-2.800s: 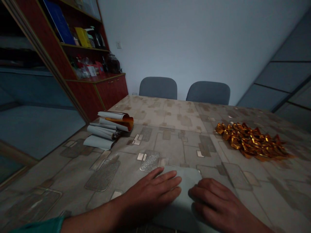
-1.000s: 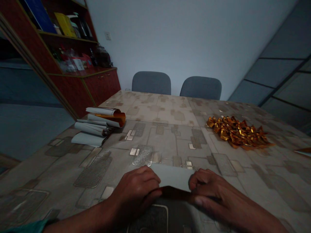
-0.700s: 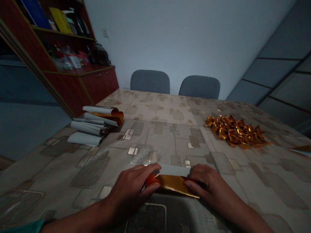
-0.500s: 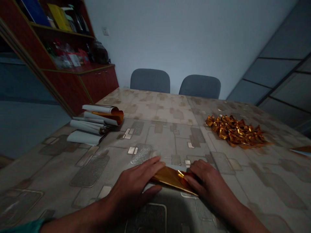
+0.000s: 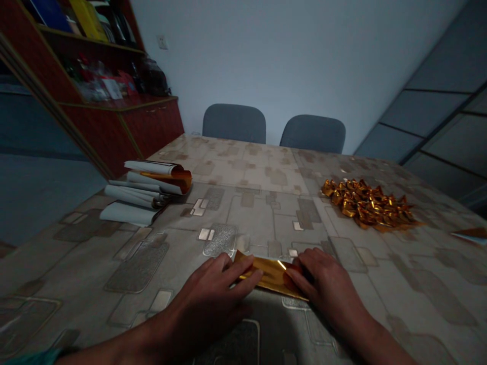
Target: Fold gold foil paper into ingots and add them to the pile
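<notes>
A folded strip of shiny gold paper lies near the front of the table between my two hands. My left hand has its left end between thumb and fingers, and a pointed corner of the paper stands up beside the fingertips. At the other end my right hand grips the paper, with the thumb on its gold face and the fingers curled behind. Part of the right end is hidden by that hand.
Folded sheets, pale outside and gold inside, are stacked at the left. A cluster of gold folded pieces sits at the right, with another gold paper near the right edge. Two grey chairs stand behind the table.
My left fingers have shifted from lying over the strip to pinching its left end, where a corner now sticks up. My right hand has barely moved. The view has shifted slightly.
</notes>
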Motion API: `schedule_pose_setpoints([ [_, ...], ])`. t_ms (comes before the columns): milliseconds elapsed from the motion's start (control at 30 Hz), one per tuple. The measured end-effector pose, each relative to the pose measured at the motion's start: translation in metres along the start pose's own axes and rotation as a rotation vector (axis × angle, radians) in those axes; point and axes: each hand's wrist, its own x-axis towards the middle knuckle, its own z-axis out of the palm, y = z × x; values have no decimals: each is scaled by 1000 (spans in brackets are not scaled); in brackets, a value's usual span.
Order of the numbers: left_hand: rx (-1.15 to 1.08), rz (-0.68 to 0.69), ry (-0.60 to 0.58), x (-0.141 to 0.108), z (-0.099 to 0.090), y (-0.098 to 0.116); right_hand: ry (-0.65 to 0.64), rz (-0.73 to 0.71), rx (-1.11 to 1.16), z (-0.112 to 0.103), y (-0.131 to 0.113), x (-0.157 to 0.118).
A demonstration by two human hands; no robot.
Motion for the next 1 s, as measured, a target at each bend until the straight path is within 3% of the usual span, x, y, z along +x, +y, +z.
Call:
schedule_pose_setpoints([
  [300, 67, 14, -40, -1, -4, 4, -23, 45, -16, 2, 0, 0],
  [600, 93, -3, -90, -1, -6, 6, 56, -29, -22, 3, 1, -1],
  [1000, 103, -8, -80, -2, -9, 8, 0, 9, -75, 2, -2, 0],
])
